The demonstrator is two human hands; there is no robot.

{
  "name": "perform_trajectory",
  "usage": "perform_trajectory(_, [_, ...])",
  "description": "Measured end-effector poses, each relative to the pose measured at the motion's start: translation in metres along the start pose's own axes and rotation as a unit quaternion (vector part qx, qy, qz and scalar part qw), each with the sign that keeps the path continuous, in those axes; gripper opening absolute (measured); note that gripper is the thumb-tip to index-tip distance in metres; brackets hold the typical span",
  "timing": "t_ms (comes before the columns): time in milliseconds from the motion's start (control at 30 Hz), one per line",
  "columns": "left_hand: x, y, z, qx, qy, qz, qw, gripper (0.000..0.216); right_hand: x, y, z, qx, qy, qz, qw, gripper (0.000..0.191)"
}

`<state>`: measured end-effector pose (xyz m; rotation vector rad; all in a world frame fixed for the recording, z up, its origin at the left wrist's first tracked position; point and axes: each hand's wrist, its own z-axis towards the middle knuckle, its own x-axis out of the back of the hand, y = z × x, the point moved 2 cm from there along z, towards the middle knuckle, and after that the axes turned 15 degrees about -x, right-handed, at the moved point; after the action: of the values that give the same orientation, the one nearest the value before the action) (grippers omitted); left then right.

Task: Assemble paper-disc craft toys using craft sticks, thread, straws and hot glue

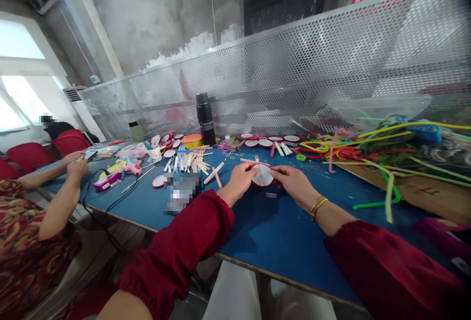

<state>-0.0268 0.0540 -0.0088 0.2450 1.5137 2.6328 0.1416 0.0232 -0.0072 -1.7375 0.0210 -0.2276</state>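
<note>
Just above the blue table (pixel 239 229), both my hands hold a small white round disc with a red rim (pixel 262 176). A thin red line runs down its face, and a short wooden stick end (pixel 256 158) shows at its top edge. My left hand (pixel 240 180) pinches the disc's left side. The fingers of my right hand (pixel 292 182) are closed at its right edge; whether they also hold something small cannot be made out. A small clear piece (pixel 271 195) lies on the table below the disc.
More red-rimmed discs (pixel 265 143), wooden sticks (pixel 198 160) and a black bottle (pixel 205 119) stand or lie at the back. Colourful pipe cleaners (pixel 390 187) and cardboard (pixel 423 195) are at right. Another person's hands (pixel 75 163) work at left. A perforated metal screen (pixel 294 65) borders the table.
</note>
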Motion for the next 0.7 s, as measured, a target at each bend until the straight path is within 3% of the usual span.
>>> perform_trajectory(167, [-0.0016,-0.0041,0.0001,-0.011,-0.009,0.017,1.0,0.024,0.0015,0.0023,0.0034,0.008,0.033,0.026,0.999,0.021])
perform_trajectory(533, [0.0046,0.0033,0.0012,-0.057,-0.043,0.122,0.99,0.027,0.001,-0.0006,-0.0008,0.001,0.01,-0.001,1.0,0.023])
perform_trajectory(700, [0.0076,-0.0013,0.0024,-0.067,0.011,0.137,0.988,0.02,0.0024,0.0017,0.0041,0.002,0.023,-0.012,1.0,0.026])
